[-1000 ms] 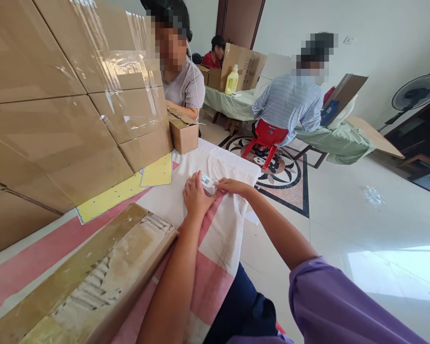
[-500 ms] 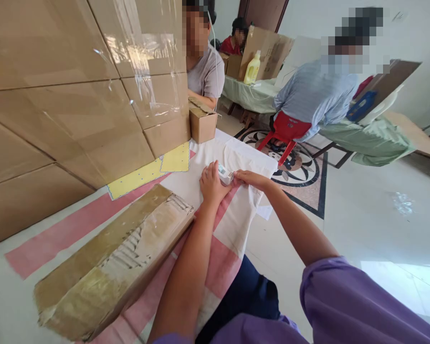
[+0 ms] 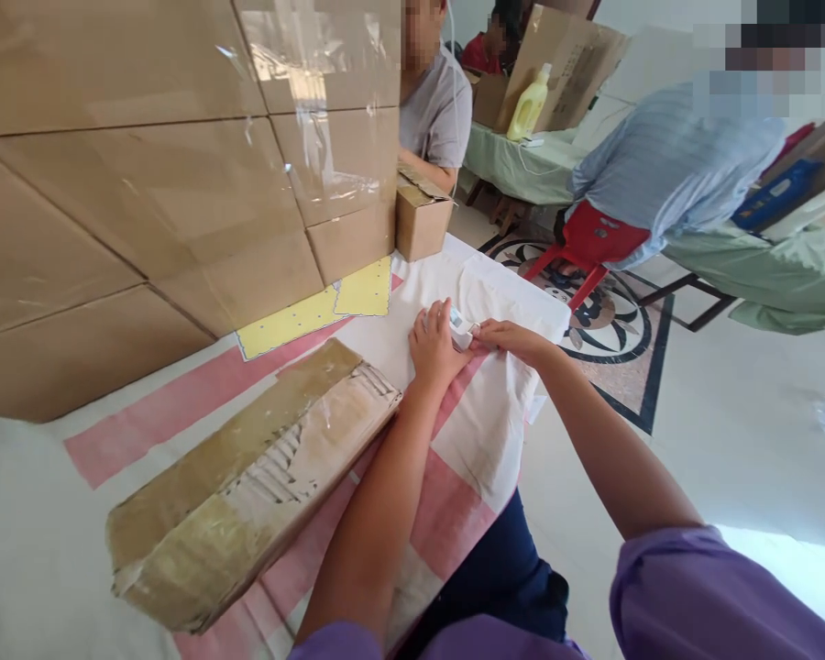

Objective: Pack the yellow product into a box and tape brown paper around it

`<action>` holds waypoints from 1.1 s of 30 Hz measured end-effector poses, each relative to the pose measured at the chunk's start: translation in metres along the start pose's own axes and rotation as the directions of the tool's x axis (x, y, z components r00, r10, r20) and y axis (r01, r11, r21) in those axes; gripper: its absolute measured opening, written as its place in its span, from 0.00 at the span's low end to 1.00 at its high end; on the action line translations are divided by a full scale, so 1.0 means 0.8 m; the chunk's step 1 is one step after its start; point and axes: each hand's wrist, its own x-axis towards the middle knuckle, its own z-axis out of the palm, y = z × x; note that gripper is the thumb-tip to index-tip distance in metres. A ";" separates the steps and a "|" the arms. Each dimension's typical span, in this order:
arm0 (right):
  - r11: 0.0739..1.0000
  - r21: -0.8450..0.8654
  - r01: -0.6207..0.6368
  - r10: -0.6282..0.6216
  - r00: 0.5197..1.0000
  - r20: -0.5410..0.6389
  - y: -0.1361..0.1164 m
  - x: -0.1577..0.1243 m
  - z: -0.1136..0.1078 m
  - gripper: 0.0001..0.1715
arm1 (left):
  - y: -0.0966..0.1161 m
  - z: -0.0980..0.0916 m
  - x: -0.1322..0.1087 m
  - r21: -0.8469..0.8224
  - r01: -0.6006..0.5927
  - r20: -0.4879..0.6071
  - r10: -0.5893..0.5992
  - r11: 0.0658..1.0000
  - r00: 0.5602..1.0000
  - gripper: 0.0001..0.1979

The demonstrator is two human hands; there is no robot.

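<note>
Smooth plastic-looking device (image 3: 461,333), rough cardboard box (image 3: 256,481)

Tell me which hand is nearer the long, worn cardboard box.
Left. The left hand, on the small white device, is just past the long box's far end; the right hand is farther off, beyond the left hand and device.

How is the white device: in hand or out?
The device is in hand: left hand against its side, right hand at its end.

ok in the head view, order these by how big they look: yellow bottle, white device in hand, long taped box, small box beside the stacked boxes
1. Long taped box
2. Small box
3. Yellow bottle
4. White device, partly covered by the left hand
</note>
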 end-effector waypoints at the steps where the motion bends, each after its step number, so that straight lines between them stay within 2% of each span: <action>1: 1.000 -0.002 0.000 0.000 1.000 -0.003 0.002 0.000 0.000 0.32 | 0.000 0.001 0.000 0.002 0.000 -0.003 0.000 1.000 1.000 0.48; 9: 0.993 -0.070 0.094 -0.100 0.991 -0.086 -0.002 -0.009 0.008 0.40 | 0.005 -0.003 -0.002 -0.012 0.016 -0.031 -0.016 1.000 0.999 0.45; 18: 0.985 -0.082 0.155 -0.159 0.986 -0.047 -0.003 -0.010 0.003 0.38 | 0.000 0.011 0.001 -0.033 0.007 -0.064 -0.009 0.999 0.998 0.47; 26: 0.983 -0.062 0.172 -0.173 0.985 -0.019 0.004 -0.009 0.003 0.31 | 0.004 0.007 -0.001 -0.069 0.019 -0.058 -0.023 0.997 0.998 0.46; 30: 0.981 -0.065 0.184 -0.187 0.981 -0.051 0.013 -0.001 0.007 0.22 | 0.000 0.012 0.001 -0.038 -0.002 -0.043 0.000 0.999 0.999 0.47; 33: 0.982 -0.076 0.171 -0.176 0.982 -0.068 0.022 0.004 0.009 0.21 | -0.003 0.018 0.001 -0.041 -0.024 -0.026 0.023 0.999 0.999 0.46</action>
